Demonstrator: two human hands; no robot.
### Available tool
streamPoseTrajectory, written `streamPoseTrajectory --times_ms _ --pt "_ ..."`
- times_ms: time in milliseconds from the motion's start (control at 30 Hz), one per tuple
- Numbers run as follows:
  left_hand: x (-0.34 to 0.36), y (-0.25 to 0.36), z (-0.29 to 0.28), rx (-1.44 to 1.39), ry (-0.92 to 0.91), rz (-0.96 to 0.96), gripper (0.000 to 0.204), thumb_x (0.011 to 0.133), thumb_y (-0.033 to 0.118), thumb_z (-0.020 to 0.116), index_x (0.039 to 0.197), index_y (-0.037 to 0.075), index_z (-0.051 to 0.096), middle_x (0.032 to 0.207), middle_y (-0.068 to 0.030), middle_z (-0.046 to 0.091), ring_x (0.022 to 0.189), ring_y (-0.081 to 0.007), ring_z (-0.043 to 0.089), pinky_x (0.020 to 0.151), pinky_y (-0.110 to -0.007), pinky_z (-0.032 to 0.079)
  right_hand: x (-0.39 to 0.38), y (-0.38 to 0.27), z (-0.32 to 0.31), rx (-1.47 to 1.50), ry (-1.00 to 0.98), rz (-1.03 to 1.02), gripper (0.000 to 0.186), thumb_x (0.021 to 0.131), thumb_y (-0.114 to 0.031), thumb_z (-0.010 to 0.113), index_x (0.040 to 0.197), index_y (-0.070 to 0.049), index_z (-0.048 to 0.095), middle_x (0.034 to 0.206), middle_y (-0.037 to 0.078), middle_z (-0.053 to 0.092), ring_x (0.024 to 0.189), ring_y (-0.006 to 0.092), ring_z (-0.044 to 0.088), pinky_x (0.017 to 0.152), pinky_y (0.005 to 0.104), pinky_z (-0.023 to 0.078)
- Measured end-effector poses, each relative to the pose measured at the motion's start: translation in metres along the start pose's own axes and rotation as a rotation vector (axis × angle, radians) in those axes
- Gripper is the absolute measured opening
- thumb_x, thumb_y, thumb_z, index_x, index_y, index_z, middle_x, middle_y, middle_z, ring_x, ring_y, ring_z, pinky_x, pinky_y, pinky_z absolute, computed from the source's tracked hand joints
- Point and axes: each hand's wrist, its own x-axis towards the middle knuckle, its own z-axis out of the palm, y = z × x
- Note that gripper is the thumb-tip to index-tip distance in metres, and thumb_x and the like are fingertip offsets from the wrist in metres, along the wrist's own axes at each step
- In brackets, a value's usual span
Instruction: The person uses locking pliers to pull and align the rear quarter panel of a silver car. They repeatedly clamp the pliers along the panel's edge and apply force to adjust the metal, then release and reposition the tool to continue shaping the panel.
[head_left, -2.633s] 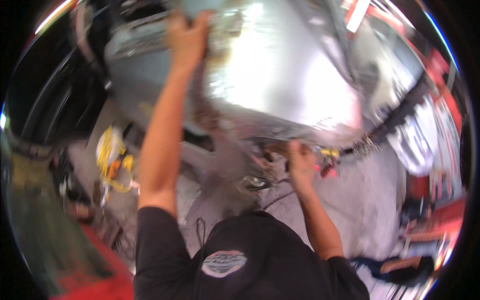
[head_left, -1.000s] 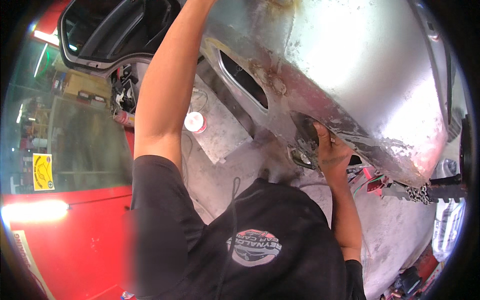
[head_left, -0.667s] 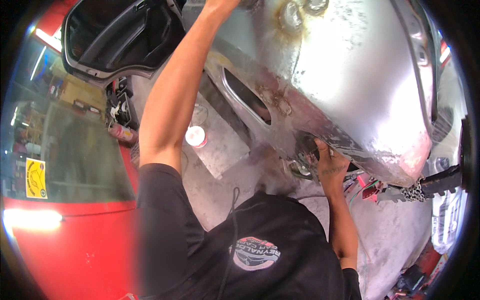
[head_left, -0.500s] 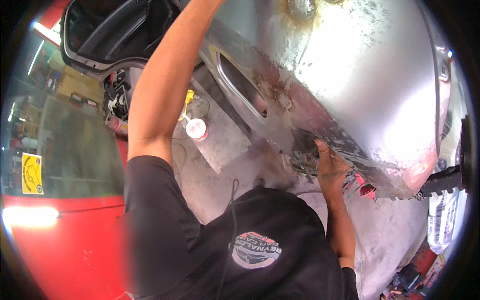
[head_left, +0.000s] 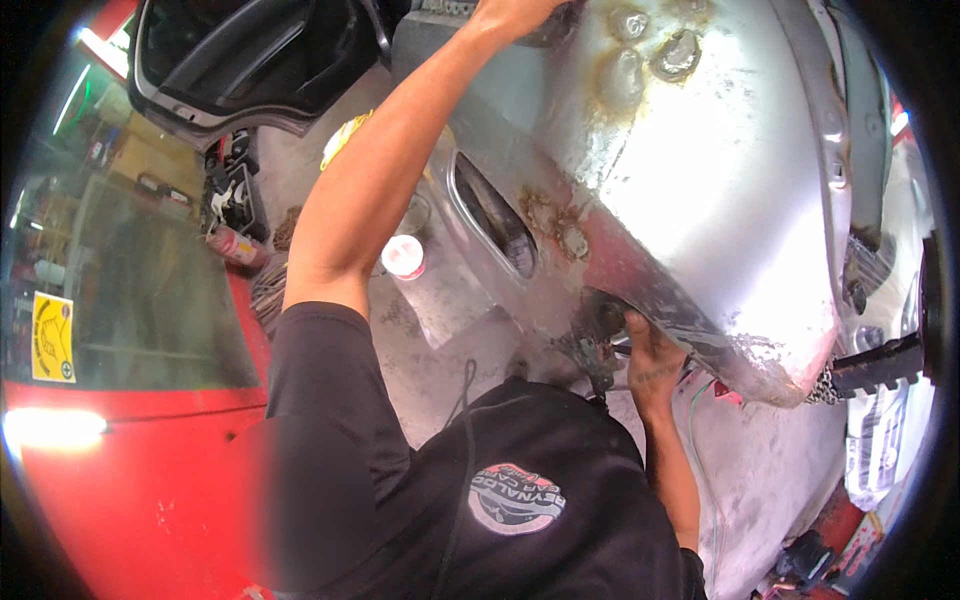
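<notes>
Car panel (head_left: 700,200) sits centre-right, our right hand (head_left: 654,357) at its rough near edge (head_left: 724,360), left hand (head_left: 520,14) far left, both grips hidden so can't tell; slipping along that edge could cut us.

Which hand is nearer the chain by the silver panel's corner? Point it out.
The right hand, at the lower edge of the silver panel; the left hand is at the picture's top, farther from the chain.
</notes>
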Motion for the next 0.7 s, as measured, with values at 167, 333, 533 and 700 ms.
streamPoseTrajectory --times_ms 167,333,533,700 --pt "-0.016 -0.006 -0.002 0.008 0.054 -0.139 0.056 0.09 0.033 0.083 0.134 0.002 0.069 0.092 0.0 0.072 0.07 -0.0071 0.06 0.06 -0.025 0.047 -0.007 -0.009 -0.003 -0.062 -0.046 0.083 0.039 0.101 -0.033 0.072 0.101 0.006 0.078 0.083 0.013 0.076 0.08 0.0181 0.068 0.077 0.0349 0.054" --pt "-0.004 -0.021 -0.002 0.003 -0.037 -0.212 0.066 0.091 0.033 0.083 0.144 -0.001 0.06 0.073 0.0046 0.06 0.058 -0.0048 0.047 0.05 -0.024 0.034 0.005 0.0 0.0 -0.008 -0.011 0.007 0.046 0.1 -0.039 0.072 0.098 0.006 0.077 0.078 0.014 0.073 0.075 0.0182 0.066 0.073 0.0359 0.052" --pt "0.006 -0.074 -0.004 -0.131 -0.023 -0.205 0.063 0.092 0.031 0.083 0.139 -0.005 0.061 0.074 0.0036 0.058 0.057 -0.0061 0.047 0.05 -0.025 0.034 0.02 0.002 -0.002 0.007 -0.045 0.026 0.051 0.099 -0.044 0.072 0.103 0.007 0.077 0.074 0.014 0.07 0.071 0.0179 0.059 0.069 0.0357 0.05" --pt "0.008 -0.071 0.004 -0.027 -0.03 -0.205 0.048 0.095 0.031 0.081 0.13 0.002 0.068 0.078 0.0046 0.059 0.062 -0.0064 0.049 0.054 -0.025 0.037 0.019 -0.008 -0.007 -0.074 -0.074 0.172 0.048 0.097 -0.041 0.072 0.1 0.006 0.078 0.067 0.011 0.064 0.064 0.0159 0.053 0.063 0.0357 0.046"
